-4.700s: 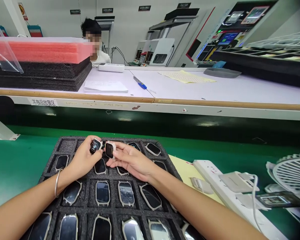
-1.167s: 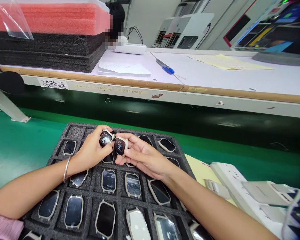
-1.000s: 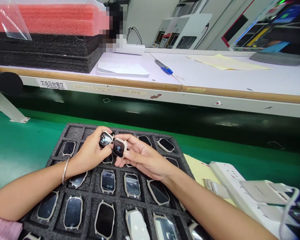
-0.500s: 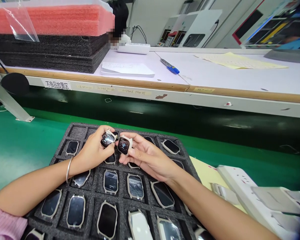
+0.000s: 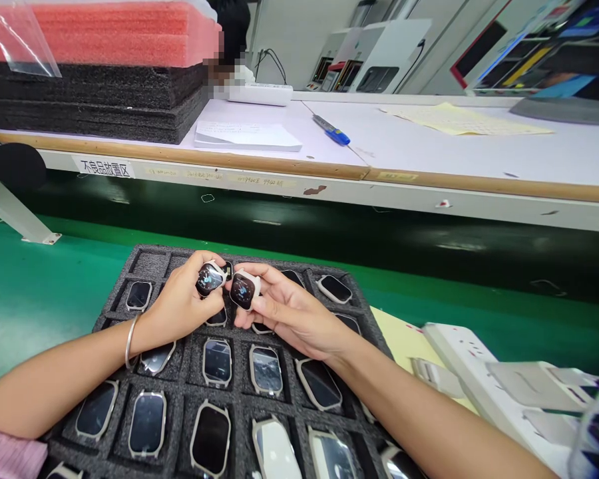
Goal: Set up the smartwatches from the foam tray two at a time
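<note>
Head view, centre of the frame: the left hand (image 5: 180, 309) pinches one lit watch body (image 5: 209, 279) in its fingertips, and the right hand (image 5: 289, 316) grips a second watch body (image 5: 243, 291) just beside it, both above the black foam tray (image 5: 182, 399) of watches.

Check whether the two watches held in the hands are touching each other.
Cannot tell: in the head view the left watch and right watch sit edge to edge, no plain gap.
</note>
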A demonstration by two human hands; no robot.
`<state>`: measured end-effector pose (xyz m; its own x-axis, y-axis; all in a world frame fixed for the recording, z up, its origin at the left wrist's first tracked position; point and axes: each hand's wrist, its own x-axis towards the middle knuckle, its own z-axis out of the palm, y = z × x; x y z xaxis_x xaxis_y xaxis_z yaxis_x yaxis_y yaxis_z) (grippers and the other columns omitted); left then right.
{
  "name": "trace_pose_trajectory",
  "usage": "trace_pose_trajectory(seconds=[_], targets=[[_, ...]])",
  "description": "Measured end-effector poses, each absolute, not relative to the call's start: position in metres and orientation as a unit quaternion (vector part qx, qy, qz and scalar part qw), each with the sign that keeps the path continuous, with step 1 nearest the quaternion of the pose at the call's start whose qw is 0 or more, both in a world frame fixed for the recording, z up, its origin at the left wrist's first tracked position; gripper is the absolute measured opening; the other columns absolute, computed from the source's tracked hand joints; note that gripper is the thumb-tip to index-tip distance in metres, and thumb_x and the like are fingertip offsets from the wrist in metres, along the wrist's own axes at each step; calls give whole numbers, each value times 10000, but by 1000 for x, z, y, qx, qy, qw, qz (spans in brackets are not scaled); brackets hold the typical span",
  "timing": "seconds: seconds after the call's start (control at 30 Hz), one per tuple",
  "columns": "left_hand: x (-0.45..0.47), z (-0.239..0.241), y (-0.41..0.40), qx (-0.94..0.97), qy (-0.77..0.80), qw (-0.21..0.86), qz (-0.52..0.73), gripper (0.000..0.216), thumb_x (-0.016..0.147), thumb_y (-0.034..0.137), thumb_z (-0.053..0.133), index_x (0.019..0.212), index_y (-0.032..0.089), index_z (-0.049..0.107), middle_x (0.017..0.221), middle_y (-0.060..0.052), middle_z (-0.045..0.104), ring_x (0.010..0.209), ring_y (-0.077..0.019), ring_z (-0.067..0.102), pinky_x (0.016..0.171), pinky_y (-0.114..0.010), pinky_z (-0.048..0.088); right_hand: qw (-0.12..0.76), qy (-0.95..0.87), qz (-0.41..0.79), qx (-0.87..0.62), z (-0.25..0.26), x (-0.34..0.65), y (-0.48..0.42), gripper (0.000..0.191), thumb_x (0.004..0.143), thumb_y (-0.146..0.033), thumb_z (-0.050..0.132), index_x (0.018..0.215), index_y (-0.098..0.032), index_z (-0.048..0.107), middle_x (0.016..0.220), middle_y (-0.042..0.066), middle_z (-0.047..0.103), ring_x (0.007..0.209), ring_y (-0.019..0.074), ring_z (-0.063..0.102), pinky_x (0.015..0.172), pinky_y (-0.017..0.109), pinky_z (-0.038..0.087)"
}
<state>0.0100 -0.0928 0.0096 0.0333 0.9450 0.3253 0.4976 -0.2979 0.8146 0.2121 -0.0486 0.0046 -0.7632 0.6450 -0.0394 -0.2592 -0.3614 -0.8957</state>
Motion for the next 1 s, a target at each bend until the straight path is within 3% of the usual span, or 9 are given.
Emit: trace_pose_trajectory(seconds=[0.47, 0.77, 1.0], targets=[[9, 10, -93, 681, 525, 253, 444, 217, 838, 222, 600, 1050, 203, 554, 935, -2, 652, 796, -132, 608, 734, -246, 480, 282, -501, 798, -180, 4, 213, -49, 472, 861, -352, 830, 1248, -253, 580, 1052, 17, 662, 800, 147, 704, 775, 306, 569], [7, 8, -91, 674, 537, 261, 436, 269, 841, 226, 611, 1101, 202, 546, 915, 19, 633, 704, -102, 574, 643, -220, 451, 281, -495, 803, -176, 3, 212, -48, 483, 861, -339, 836, 1256, -249, 572, 1044, 13, 662, 818, 142, 711, 787, 294, 569], [8, 7, -91, 680, 529, 257, 438, 251, 840, 223, 611, 1082, 200, 551, 922, 9, 641, 759, -119, 592, 685, -232, 457, 279, -496, 805, -167, 1, 213, -48, 476, 873, -341, 829, 1266, -251, 575, 1048, 16, 667, 818, 140, 705, 775, 284, 559]])
